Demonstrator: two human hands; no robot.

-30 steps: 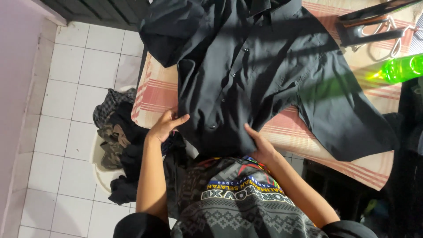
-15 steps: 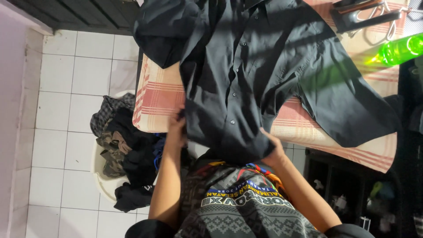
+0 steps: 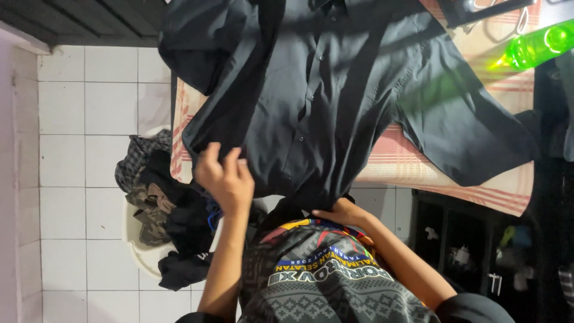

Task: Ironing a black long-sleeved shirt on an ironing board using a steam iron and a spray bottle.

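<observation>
A dark button-up shirt [image 3: 323,101] lies spread on a board covered in pink striped cloth [image 3: 412,161], its sleeves out to both sides. My left hand [image 3: 224,176] rests on the shirt's lower left panel, fingers spread and touching the fabric. Near my body, my right hand [image 3: 341,212] pinches the bottom hem of the shirt. My patterned top [image 3: 323,281] fills the lower middle of the view.
A white basin [image 3: 140,251] heaped with dark and camouflage clothes [image 3: 167,209] stands on the white tiled floor [image 3: 78,119] at the left. A green plastic bottle [image 3: 535,48] lies at the board's top right. Dark shelving [image 3: 478,245] sits under the board on the right.
My left hand has moved up from the hem onto the shirt's lower left panel. The shirt's bottom edge has been pulled closer to my body. My right hand stays at the hem.
</observation>
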